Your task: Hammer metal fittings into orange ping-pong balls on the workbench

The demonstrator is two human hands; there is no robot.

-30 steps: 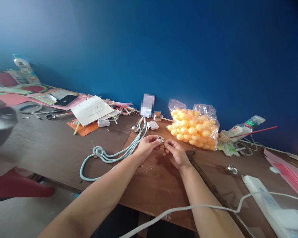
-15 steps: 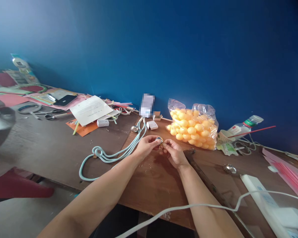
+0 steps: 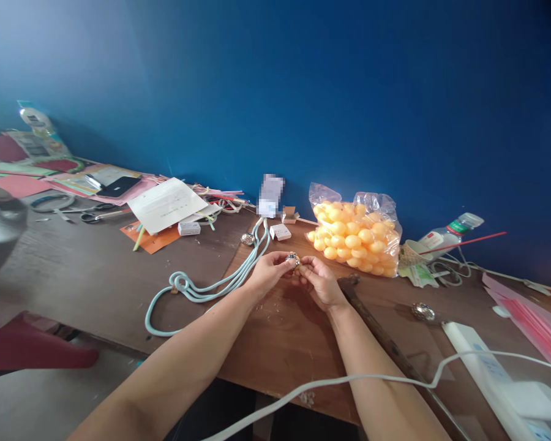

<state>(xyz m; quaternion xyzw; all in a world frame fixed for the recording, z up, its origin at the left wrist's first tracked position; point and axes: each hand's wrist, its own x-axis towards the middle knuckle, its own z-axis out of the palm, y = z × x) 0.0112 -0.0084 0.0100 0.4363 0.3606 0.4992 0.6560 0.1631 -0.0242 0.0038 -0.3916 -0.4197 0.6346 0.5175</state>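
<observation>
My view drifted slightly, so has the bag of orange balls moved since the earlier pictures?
No; the bag sits in the same place relative to the nearest white box.

Pale glow, upper left, on the blue wall (image 3: 275, 92) (darker toward the right); blurry left edge.

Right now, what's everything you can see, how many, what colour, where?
wall: one, blue, back
table: one, brown, foreground
bag: one, clear, by wall
balls: many, orange, in bag
cord: several strands, pale blue, middle
small boxes: two, white, either side of cord
papers: many, mixed colours, left
bottle: one, clear, right of bag
stick: one, red, by bottle
rod: one, brown, right of middle
power strip: one, white, right
front cable: one, white, bottom
shiny things: three, silver, by cord, by power strip, middle
left hand: one, bare, holding middle shiny thing
right hand: one, bare, beside left hand
</observation>
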